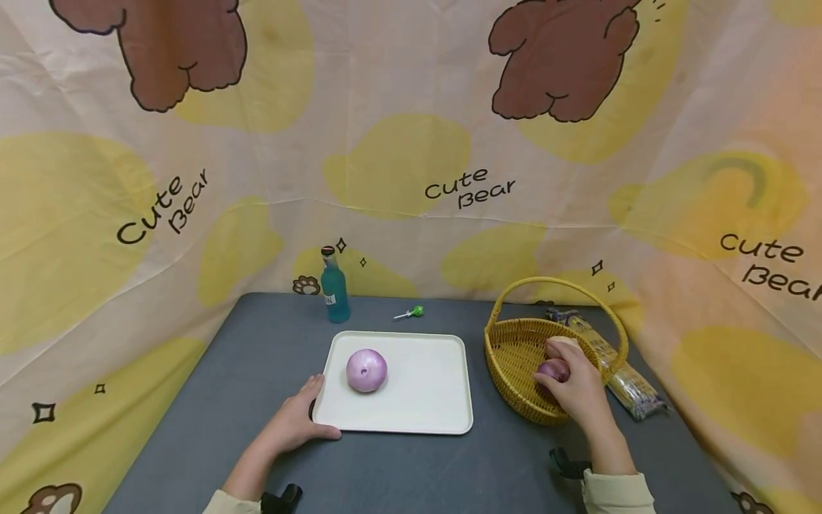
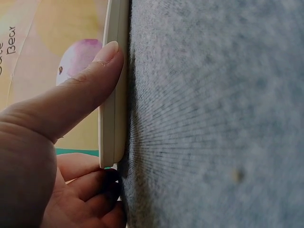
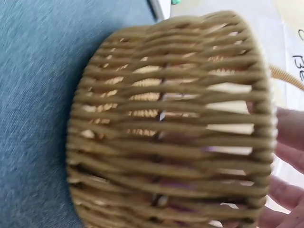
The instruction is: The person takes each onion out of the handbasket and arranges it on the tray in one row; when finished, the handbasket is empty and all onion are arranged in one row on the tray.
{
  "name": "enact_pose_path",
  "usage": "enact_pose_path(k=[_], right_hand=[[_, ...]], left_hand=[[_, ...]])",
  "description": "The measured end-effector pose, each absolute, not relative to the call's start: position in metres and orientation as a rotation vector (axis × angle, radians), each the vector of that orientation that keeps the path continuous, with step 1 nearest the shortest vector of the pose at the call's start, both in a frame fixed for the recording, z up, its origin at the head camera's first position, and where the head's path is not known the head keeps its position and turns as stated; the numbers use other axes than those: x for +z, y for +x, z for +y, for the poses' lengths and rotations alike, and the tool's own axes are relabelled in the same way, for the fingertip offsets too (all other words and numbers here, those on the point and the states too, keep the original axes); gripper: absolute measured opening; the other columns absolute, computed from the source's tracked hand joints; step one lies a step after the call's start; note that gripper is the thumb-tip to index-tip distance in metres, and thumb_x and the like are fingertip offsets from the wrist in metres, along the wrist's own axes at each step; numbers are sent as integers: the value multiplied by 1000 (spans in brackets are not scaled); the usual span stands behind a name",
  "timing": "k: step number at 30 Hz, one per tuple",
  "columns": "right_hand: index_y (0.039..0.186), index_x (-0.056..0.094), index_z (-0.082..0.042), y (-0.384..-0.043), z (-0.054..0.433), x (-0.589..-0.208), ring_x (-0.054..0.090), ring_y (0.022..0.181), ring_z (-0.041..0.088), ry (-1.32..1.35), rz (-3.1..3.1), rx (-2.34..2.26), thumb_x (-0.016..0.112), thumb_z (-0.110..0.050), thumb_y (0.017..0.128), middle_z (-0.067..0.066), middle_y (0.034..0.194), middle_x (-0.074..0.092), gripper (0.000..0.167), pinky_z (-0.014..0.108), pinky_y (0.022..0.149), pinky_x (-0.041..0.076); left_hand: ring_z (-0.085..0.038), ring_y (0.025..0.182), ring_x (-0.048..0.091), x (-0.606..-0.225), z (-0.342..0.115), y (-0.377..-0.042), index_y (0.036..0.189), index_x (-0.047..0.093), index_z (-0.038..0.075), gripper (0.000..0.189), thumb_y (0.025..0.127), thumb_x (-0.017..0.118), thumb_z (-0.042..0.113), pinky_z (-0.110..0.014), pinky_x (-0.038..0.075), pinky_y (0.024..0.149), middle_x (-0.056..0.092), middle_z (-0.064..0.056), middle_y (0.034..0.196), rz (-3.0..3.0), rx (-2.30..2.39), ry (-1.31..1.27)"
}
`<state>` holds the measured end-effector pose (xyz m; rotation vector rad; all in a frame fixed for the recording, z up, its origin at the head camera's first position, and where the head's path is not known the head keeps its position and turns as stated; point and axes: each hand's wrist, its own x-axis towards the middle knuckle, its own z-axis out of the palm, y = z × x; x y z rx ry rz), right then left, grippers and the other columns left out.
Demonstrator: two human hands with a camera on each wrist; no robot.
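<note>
In the head view, my left hand (image 1: 293,420) holds the near left corner of a white tray (image 1: 417,389). Its thumb lies along the tray's front edge, as the left wrist view also shows, and the other fingers bend around the left side. A pale purple onion (image 1: 367,370) sits on the tray's left half. My right hand (image 1: 581,382) reaches over the near right rim of a yellow woven basket (image 1: 514,396) and grips a smaller, darker purple onion (image 1: 554,369) inside it. From the right wrist, the basket wall (image 3: 166,118) hides most of that onion.
A blue bottle (image 1: 335,289) stands behind the tray's left end, and a green lollipop (image 1: 416,311) lies behind its middle. Right of the basket is a long plastic-wrapped packet (image 1: 632,389). The basket's tall handle (image 1: 552,280) arches above it. A printed cloth (image 1: 385,164) hangs behind the table.
</note>
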<state>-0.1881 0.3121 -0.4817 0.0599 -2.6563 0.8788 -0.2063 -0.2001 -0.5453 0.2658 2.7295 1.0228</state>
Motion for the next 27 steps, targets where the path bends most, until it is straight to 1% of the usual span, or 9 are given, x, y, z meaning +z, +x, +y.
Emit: enact_pose_path(k=[3,9,11,14,17,20,25,27], right_hand=[[141,56,-6,-188,315,-485,59,117,48,8,-2690,866,84,-14,83,24,131,62,65,65,92,48],[146,50,-2,-190,316,-487,49,125,57,-79,-2827,846,82,-13,83,31,148,43,71,70,95,44],[147,48,-2,-190,315,-488,45,127,58,-110,-2861,842,82,-12,83,32,150,39,73,71,96,42],[144,50,1,-191,315,-490,44,126,59,-136,-2894,814,83,-11,81,34,149,38,72,72,97,42],[140,52,5,-191,315,-491,45,124,60,-137,-2932,773,86,-10,78,36,144,40,73,72,95,43],[141,50,5,-191,315,-491,45,123,61,-137,-2969,759,87,-10,76,37,142,40,77,72,94,43],[142,49,5,-190,313,-492,47,122,60,-122,-2956,775,88,-13,77,37,143,39,78,72,96,42],[142,49,5,-189,313,-492,48,122,60,-112,-2943,774,87,-15,78,37,144,40,77,72,96,42]], left_hand=[[-49,150,21,-544,-199,-206,157,25,-6,124,66,93,45,-69,24,114,24,-30,162,2715,1028,257],[-48,150,22,-544,-200,-205,157,25,-6,124,66,92,46,-71,23,114,25,-29,162,2722,1001,250],[-48,150,22,-544,-200,-205,157,25,-6,125,66,92,47,-71,23,113,25,-30,162,2728,993,257],[-48,150,22,-545,-200,-206,156,25,-6,124,66,92,47,-71,23,113,25,-30,161,2729,994,259],[-49,150,22,-545,-200,-206,157,25,-6,125,66,92,47,-70,24,113,25,-30,162,2729,997,254],[-48,150,21,-544,-200,-206,157,25,-5,125,66,92,47,-70,24,114,25,-29,162,2728,1003,253],[-48,151,21,-544,-199,-207,157,26,-6,125,65,92,48,-70,22,114,25,-29,162,2725,1014,255],[-48,150,22,-545,-199,-207,157,26,-5,125,65,93,47,-69,24,114,25,-29,162,2728,1012,259]])
